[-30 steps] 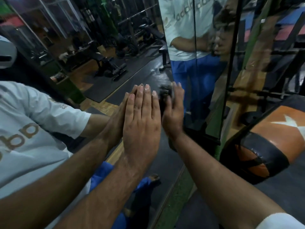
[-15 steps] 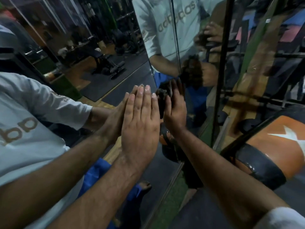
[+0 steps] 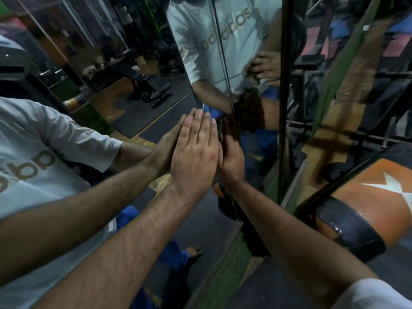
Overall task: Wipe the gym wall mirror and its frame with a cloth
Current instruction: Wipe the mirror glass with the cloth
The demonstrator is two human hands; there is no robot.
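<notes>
Hands at the gym mirror (image 3: 138,70)

The left hand (image 3: 195,157) lies flat, fingers straight, on the glass; the right hand (image 3: 230,157) presses a dark cloth (image 3: 220,130) beside it.

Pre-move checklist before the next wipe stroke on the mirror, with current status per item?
1. Left hand flat on the mirror, fingers straight, bracing: ok.
2. Right hand against the glass with a dark cloth under it: ok; how firmly the cloth is held: cannot tell.
3. Cloth fully covering the contact patch: cannot tell, the hand hides most of it.
4. Stroke path toward the black frame strip: ok, nothing on the glass between.
5. Orange and black pad close beside the right forearm, may limit a low sweep: not ok.
6. Glass clean where already wiped: cannot tell, reflections too dark.
</notes>
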